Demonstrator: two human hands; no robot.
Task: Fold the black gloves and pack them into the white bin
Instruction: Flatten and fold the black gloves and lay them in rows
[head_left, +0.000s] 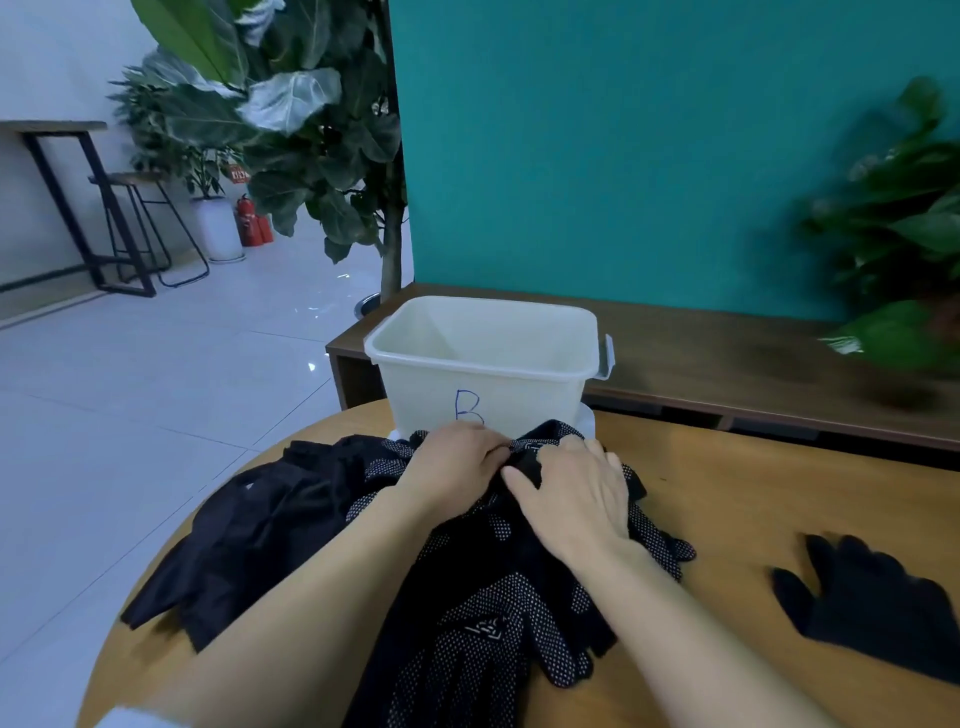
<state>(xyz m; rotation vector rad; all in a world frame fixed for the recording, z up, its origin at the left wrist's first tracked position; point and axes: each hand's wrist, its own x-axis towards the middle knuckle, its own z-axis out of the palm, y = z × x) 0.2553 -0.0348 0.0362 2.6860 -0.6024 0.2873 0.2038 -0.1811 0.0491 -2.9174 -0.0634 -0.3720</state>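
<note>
At the near edge of the white bin (483, 358), both hands work the top of the glove pile (493, 597) on the table (737, 493). Left hand (452, 462) pinches a dotted black glove, fingers curled; right hand (576, 493) lies flat on it, likely pinning it for a fold. Bin looks empty. One glove (872, 603) lies apart, right.

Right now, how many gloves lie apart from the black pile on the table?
1: a plain black fabric glove lies alone on the round wooden table, right of the pile. Others may be hidden within the pile.
</note>
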